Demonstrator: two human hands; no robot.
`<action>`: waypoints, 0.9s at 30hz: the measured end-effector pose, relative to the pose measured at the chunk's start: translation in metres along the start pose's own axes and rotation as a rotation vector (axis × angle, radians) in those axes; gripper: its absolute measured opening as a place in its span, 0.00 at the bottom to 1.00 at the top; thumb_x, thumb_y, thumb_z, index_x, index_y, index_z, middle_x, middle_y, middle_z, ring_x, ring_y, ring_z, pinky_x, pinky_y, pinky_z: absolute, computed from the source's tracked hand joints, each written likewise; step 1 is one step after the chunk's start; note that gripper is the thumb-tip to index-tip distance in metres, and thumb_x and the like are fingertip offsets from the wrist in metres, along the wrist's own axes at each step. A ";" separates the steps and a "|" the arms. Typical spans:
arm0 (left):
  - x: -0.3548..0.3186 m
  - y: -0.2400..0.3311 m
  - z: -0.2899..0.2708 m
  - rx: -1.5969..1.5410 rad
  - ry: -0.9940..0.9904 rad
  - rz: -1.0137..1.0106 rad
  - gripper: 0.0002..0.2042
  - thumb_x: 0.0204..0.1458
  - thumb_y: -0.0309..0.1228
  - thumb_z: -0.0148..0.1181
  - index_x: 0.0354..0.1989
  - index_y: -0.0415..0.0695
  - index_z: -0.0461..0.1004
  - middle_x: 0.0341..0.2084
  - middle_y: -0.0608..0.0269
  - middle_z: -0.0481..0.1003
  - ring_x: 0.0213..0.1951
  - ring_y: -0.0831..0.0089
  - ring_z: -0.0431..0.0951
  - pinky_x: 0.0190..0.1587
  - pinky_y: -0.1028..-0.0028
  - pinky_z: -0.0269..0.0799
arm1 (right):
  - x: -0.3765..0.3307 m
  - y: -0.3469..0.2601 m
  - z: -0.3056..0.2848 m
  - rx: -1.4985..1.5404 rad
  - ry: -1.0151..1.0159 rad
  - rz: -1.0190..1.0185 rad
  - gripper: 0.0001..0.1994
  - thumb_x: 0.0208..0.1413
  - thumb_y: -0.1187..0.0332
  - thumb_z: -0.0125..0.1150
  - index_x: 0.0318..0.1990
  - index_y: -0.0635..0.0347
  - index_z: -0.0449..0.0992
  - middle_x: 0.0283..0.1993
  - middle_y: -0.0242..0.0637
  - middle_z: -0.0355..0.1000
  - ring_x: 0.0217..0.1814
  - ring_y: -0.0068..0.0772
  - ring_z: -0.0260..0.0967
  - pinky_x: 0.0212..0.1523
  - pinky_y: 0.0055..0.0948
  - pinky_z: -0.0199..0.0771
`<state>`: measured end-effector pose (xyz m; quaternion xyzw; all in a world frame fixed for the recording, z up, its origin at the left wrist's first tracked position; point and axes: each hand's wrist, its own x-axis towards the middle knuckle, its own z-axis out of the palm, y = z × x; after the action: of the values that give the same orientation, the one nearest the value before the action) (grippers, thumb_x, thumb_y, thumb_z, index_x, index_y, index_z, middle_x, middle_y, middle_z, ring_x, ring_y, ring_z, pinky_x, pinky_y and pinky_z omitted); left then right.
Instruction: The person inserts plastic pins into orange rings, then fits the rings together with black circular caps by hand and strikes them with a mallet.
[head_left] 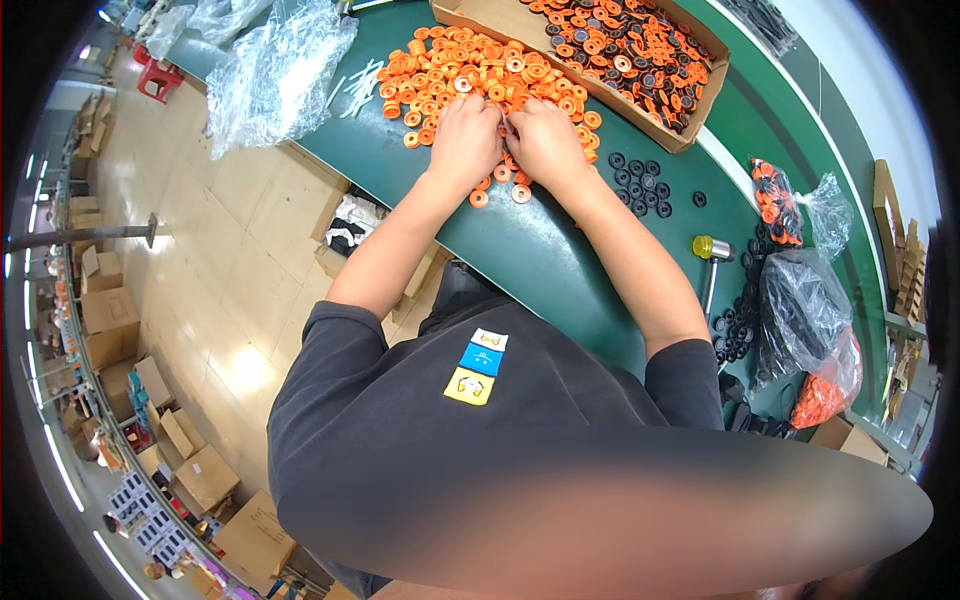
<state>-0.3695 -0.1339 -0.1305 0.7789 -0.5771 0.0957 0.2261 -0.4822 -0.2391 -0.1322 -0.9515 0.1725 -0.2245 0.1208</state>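
Observation:
My left hand (pixel 465 140) and my right hand (pixel 545 142) lie side by side on the green table (pixel 520 250), fingertips meeting at the near edge of a heap of small orange wheels (pixel 470 70). The fingers of both hands are curled over a small piece between them; the piece itself is hidden. A few loose orange wheels (pixel 500 185) lie just below my hands. A group of black rubber rings (pixel 637 185) sits right of my right wrist.
A cardboard tray (pixel 690 135) holds assembled orange-and-black wheels behind the heap. A yellow-headed mallet (pixel 710 255), black rings, and bags of black and orange parts (pixel 810 320) lie at the right. Clear plastic bags (pixel 270 70) sit at the left; cartons stand on the floor.

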 end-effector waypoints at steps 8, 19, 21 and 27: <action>0.016 -0.012 -0.012 -0.042 -0.042 0.067 0.03 0.48 0.25 0.59 0.30 0.42 0.76 0.30 0.55 0.74 0.39 0.56 0.76 0.44 0.58 0.71 | -0.001 0.007 0.002 0.016 0.083 0.050 0.05 0.46 0.70 0.61 0.27 0.63 0.79 0.32 0.47 0.73 0.39 0.49 0.73 0.44 0.45 0.74; 0.024 -0.034 -0.027 -0.459 -0.154 -0.427 0.07 0.56 0.32 0.57 0.37 0.42 0.73 0.34 0.50 0.77 0.39 0.56 0.80 0.42 0.61 0.75 | -0.006 0.016 -0.010 0.115 0.076 0.056 0.06 0.51 0.68 0.64 0.32 0.60 0.80 0.36 0.43 0.71 0.44 0.47 0.71 0.46 0.43 0.73; 0.026 -0.038 -0.022 -0.283 -0.168 -0.346 0.07 0.54 0.32 0.57 0.36 0.42 0.75 0.35 0.50 0.77 0.40 0.55 0.80 0.43 0.60 0.75 | -0.001 0.009 -0.010 0.084 0.043 0.048 0.07 0.50 0.66 0.65 0.33 0.60 0.81 0.36 0.43 0.71 0.44 0.47 0.71 0.47 0.43 0.73; 0.029 -0.032 -0.026 -0.058 -0.257 -0.274 0.08 0.49 0.31 0.59 0.36 0.43 0.80 0.39 0.50 0.76 0.42 0.53 0.79 0.47 0.58 0.76 | 0.008 0.001 -0.002 -0.095 -0.090 0.106 0.09 0.48 0.67 0.64 0.35 0.61 0.82 0.39 0.47 0.72 0.46 0.48 0.72 0.48 0.44 0.74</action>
<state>-0.3269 -0.1393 -0.1034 0.8492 -0.4922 -0.0528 0.1837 -0.4765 -0.2436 -0.1275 -0.9548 0.2274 -0.1662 0.0950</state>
